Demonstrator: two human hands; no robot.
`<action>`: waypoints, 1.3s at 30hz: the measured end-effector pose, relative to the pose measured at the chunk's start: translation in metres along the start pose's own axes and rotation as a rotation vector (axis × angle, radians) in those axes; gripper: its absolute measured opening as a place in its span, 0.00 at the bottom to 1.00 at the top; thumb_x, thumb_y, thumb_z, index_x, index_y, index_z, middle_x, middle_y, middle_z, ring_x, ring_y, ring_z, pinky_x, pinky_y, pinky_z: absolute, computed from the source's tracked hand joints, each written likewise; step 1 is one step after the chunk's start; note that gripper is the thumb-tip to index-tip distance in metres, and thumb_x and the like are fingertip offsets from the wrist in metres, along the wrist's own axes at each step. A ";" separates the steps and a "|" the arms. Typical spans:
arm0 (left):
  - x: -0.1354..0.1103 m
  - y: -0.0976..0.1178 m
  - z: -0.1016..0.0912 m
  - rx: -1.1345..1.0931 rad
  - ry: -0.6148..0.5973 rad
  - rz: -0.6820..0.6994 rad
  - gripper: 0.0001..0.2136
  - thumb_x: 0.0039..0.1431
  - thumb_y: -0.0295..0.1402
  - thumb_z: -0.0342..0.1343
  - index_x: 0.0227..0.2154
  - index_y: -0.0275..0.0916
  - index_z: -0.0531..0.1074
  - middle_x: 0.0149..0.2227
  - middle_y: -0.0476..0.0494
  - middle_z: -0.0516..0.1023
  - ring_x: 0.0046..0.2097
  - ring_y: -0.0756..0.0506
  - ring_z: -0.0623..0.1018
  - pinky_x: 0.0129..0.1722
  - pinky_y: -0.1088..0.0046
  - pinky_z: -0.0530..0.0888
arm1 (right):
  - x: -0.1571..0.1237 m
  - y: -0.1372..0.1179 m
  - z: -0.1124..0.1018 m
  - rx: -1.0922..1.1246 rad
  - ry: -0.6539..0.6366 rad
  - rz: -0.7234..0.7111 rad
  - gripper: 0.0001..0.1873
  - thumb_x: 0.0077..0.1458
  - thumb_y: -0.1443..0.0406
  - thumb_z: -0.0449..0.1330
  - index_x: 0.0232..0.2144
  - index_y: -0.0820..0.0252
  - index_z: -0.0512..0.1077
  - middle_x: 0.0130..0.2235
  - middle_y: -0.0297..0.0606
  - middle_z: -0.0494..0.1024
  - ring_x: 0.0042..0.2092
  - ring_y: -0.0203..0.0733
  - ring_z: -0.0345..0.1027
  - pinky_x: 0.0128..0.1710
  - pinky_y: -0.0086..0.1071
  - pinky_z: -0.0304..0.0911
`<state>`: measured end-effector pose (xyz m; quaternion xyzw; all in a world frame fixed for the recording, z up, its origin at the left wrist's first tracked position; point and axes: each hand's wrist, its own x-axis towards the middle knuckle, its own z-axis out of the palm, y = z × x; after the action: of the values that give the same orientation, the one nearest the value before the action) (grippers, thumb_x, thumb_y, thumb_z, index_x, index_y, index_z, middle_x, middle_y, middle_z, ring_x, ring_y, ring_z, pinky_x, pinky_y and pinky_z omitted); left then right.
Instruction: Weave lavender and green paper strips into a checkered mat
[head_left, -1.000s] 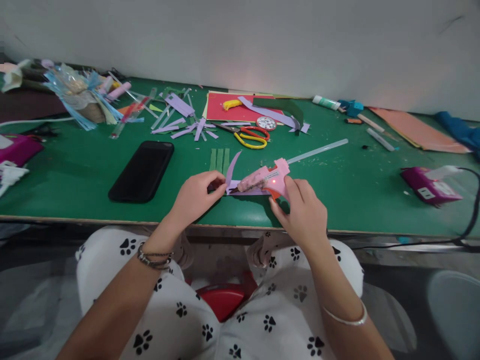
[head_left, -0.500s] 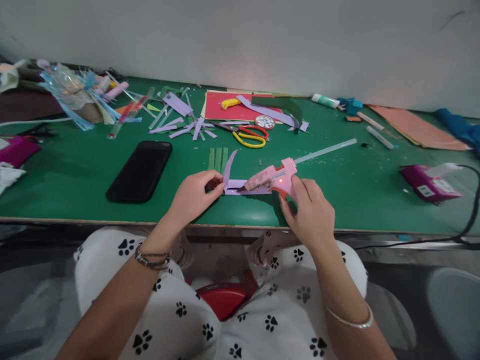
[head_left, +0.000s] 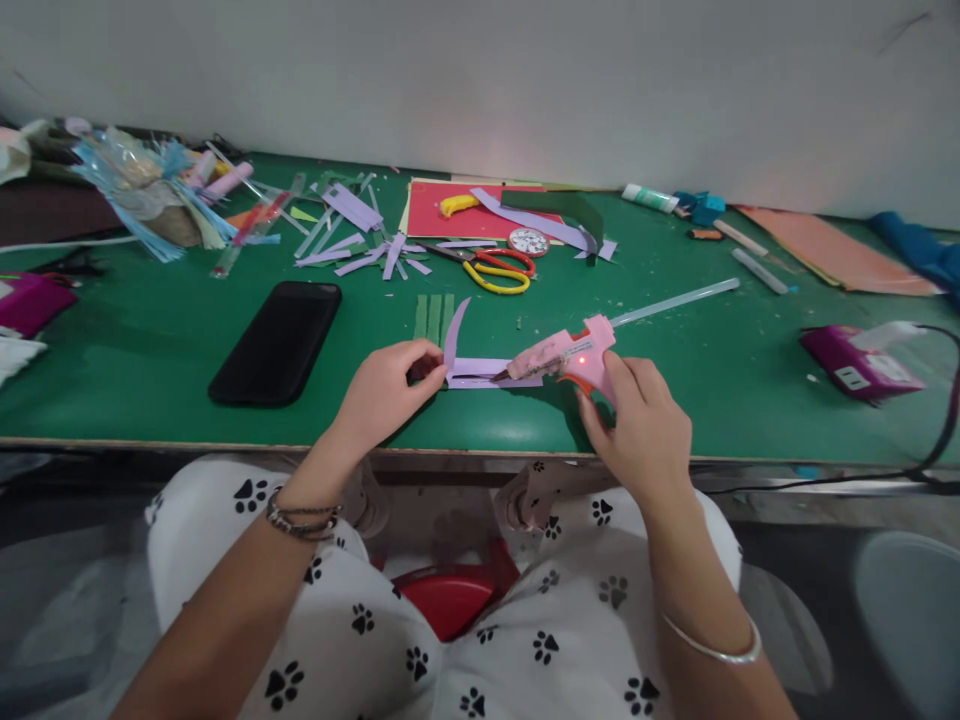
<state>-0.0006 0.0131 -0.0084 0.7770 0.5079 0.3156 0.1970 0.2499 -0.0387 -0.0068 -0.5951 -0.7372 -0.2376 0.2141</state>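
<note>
My right hand [head_left: 637, 425] is closed around the handle of a pink hot glue gun [head_left: 574, 352] with a clear glue stick [head_left: 675, 300] sticking out of its back. The gun's nozzle touches a lilac paper strip [head_left: 487, 372] lying flat on the green table [head_left: 150, 350]. My left hand [head_left: 386, 390] pinches the strip's left end, where a second lilac strip [head_left: 455, 330] curves upward. Three green paper strips [head_left: 435, 315] lie just behind.
A black phone [head_left: 276, 340] lies left of my hands. Behind are red-and-yellow scissors [head_left: 499, 272], red card [head_left: 457, 212], scattered lilac strips [head_left: 360, 250] and a tape measure [head_left: 529, 241]. A magenta box [head_left: 859, 365] with a black cable sits right; craft clutter [head_left: 150, 190] far left.
My right hand has drawn the glue gun to the right along the lilac strip. My left hand has stayed on the strip's left end.
</note>
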 end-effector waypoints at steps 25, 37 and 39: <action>0.001 0.001 0.000 0.008 0.002 0.002 0.08 0.53 0.36 0.49 0.27 0.39 0.69 0.26 0.49 0.75 0.30 0.49 0.73 0.30 0.76 0.67 | -0.009 0.024 -0.007 -0.012 -0.021 0.046 0.18 0.55 0.61 0.51 0.46 0.63 0.65 0.38 0.46 0.72 0.37 0.45 0.66 0.26 0.32 0.61; 0.000 0.003 0.000 0.002 0.005 -0.003 0.09 0.53 0.37 0.48 0.26 0.38 0.69 0.26 0.49 0.74 0.29 0.49 0.72 0.30 0.76 0.66 | -0.014 0.044 -0.014 0.047 -0.083 0.175 0.19 0.55 0.57 0.50 0.45 0.61 0.66 0.39 0.46 0.71 0.39 0.47 0.67 0.28 0.33 0.61; 0.000 0.004 -0.001 -0.008 0.000 -0.010 0.09 0.52 0.37 0.48 0.26 0.38 0.69 0.26 0.49 0.75 0.29 0.48 0.72 0.29 0.75 0.66 | -0.015 0.058 -0.015 0.089 -0.083 0.231 0.19 0.54 0.55 0.49 0.43 0.61 0.66 0.38 0.46 0.70 0.39 0.48 0.66 0.30 0.35 0.61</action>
<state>0.0013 0.0119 -0.0055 0.7738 0.5103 0.3165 0.2018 0.3102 -0.0486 0.0020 -0.6754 -0.6818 -0.1536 0.2354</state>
